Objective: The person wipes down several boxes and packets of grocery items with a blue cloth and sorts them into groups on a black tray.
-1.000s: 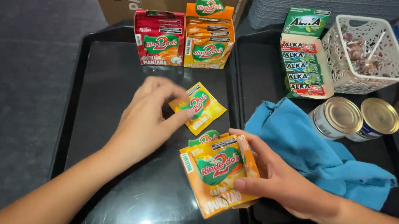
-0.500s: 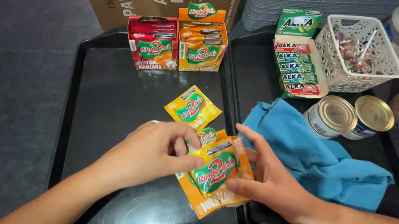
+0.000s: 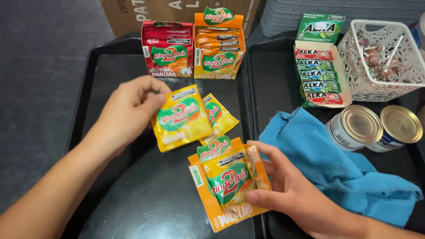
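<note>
Our left hand [image 3: 126, 108] grips a yellow sachet [image 3: 183, 118] above the black tray [image 3: 119, 65] (a second sachet [image 3: 218, 116] lies just beside it). Our right hand [image 3: 292, 192] grasps the orange display box [image 3: 224, 187] resting on the tray.

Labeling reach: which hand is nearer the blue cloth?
Right. The right hand holds the orange box just left of the blue cloth; the left hand is farther left, holding a yellow sachet.
</note>
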